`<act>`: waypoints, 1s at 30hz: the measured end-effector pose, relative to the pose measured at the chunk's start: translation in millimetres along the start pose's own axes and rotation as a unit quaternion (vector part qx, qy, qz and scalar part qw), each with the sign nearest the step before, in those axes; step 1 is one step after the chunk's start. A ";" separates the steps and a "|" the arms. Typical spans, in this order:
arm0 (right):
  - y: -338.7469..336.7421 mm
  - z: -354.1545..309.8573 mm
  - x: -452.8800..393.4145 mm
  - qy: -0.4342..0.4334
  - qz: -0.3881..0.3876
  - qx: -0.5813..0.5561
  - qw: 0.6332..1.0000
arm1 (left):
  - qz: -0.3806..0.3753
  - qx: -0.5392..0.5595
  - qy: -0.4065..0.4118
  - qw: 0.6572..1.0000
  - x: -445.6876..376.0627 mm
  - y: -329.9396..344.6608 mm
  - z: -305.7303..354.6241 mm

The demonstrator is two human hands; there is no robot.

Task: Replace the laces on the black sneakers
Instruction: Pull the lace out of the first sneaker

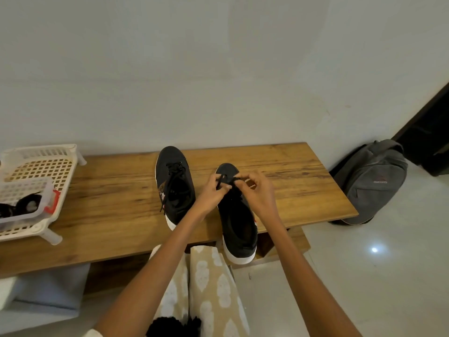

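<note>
Both hands' fingers (224, 187) pinch the lace (220, 182) over the right sneaker's (237, 215) toe eyelets; its long axis runs away from the person.

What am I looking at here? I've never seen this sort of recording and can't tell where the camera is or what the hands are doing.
There is no machine, only a person wearing a camera on the head, looking down at their own arms. On the wooden bench stand two black sneakers. The left hand and right hand each pinch a black lace at the toe end of the right sneaker. The left sneaker is already laced. A white basket sits at left; a grey backpack is on the floor.
</note>
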State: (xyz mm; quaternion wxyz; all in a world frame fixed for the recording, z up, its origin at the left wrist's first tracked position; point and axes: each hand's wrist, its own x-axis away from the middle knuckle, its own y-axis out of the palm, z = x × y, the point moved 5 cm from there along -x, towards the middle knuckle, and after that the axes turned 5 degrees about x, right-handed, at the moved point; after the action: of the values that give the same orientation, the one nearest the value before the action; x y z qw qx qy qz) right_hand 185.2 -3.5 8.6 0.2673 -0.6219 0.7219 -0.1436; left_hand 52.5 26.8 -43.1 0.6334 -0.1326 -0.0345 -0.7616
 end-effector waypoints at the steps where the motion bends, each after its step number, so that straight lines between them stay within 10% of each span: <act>1: 1.3 2.2 -0.2 0.023 -0.004 -0.020 1.000 | -0.007 -0.014 0.006 1.000 2.0 -0.2 0.9; 14: 3.3 -8.5 -18.4 0.102 -0.085 0.058 0.989 | 0.091 -0.256 0.216 0.938 22.1 6.9 11.4; 30: -9.8 -28.1 -23.6 -0.019 -0.061 0.084 0.994 | 0.036 -0.092 0.090 0.991 13.2 7.1 6.1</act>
State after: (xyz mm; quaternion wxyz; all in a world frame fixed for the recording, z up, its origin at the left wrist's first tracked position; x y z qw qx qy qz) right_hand 179.3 14.2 41.7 0.3230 -0.6429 0.6628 -0.2075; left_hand 58.3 14.1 -34.8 0.6465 -0.1225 0.0972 -0.7467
